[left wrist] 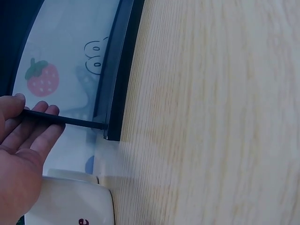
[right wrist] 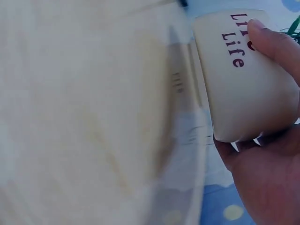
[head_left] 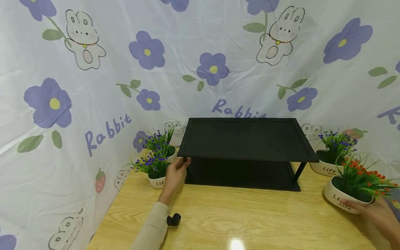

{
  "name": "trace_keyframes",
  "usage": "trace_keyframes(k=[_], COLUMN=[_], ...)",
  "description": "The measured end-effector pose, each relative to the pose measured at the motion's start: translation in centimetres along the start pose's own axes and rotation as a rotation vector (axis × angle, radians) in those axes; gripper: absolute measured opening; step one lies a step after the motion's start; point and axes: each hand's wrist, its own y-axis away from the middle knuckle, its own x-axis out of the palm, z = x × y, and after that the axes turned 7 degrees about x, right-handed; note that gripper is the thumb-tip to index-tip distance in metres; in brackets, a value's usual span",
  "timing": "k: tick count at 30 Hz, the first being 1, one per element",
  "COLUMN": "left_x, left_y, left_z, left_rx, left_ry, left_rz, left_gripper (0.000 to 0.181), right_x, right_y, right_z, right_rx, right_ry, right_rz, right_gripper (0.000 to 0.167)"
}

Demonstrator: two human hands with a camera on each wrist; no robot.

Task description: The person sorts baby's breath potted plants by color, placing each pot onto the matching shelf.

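Note:
A low black two-tier shelf [head_left: 250, 139] stands on the wooden table. My left hand [head_left: 173, 175] is at its front left corner, gripping the thin black post [left wrist: 70, 120] between thumb and fingers. My right hand [head_left: 376, 215] holds a white oval flowerpot [right wrist: 248, 89] with red flowers [head_left: 364, 173], at the table's right side. The thumb lies across its "Life" lettering, with the other fingers underneath. In the right wrist view the pot looks lifted off the table, tilted on its side in the picture.
Two pots with blue-purple flowers [head_left: 153, 163] stand left of the shelf, close to my left hand. Another purple-flowered pot [head_left: 325, 166] is right of the shelf, behind the held one. A black object [head_left: 174, 219] shows beside the left sleeve. A printed cloth [head_left: 187, 86] hangs behind.

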Motion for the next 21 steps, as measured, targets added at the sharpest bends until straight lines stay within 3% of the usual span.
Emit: trace_keyframes(k=[8,12,14,16,19,21], left_x=[0.1,0.2,0.2,0.2,0.1,0.1], left_y=[-0.1,-0.1,-0.1,-0.1,0.0,-0.1], left_z=[0.3,0.3,0.2,0.2,0.2,0.2], left_rx=[-0.011,-0.015,-0.019,-0.026,-0.034,-0.032], left_ry=[0.024,0.036,0.037,0.037,0.026,0.023], left_rz=[0.003,0.004,0.002,-0.002,-0.004,-0.006], left_gripper=[0.033,0.032,0.031,0.03,0.029,0.029], right_x=[-2.2,-3.2,-3.7,-4.2,-4.7,-4.8], right_y=[-0.5,-0.6,-0.6,-0.7,-0.7,-0.8], right_z=[3.6,5.8,6.8,7.7,9.0,10.0], right_rx=[0.112,0.272,0.301,0.264,0.138,0.069], right_ry=[0.036,0.156,0.214,0.284,0.317,0.276], right_rz=[0.002,-0.051,-0.072,-0.1,-0.164,-0.202], right_gripper=[0.111,0.119,0.122,0.113,0.101,0.092])
